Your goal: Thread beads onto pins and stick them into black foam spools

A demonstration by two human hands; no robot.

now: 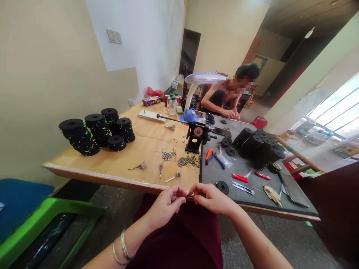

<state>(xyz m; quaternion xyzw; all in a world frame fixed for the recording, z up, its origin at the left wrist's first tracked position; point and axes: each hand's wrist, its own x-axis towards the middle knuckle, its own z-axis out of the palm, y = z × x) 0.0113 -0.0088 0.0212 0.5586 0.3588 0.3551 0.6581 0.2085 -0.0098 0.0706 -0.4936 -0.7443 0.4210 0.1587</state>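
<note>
My left hand (171, 201) is closed in a pinch just over the table's front edge. Facing it, my right hand (209, 198) pinches too, its fingertips almost touching those of the left. Between them shows a thin, small piece (190, 196), too tiny to name. Beyond my hands on the wood lie a pile of brass-coloured small parts (188, 161), a heap of coloured beads (168, 154) and several thin bundles with bushy ends, one of them a white-stemmed bundle (173, 177). A black foam spool (222, 187) lies on the grey mat, right of my right hand.
A black clamp-like device (196, 136) and a blue-white lamp (190, 114) stand mid-table. Stacked black foam spools (81, 138) are at left, more black rolls (256, 145) at right. Pliers (214, 160), scissors (243, 188) and a red-handled knife (240, 178) lie right. Another person (224, 99) sits opposite.
</note>
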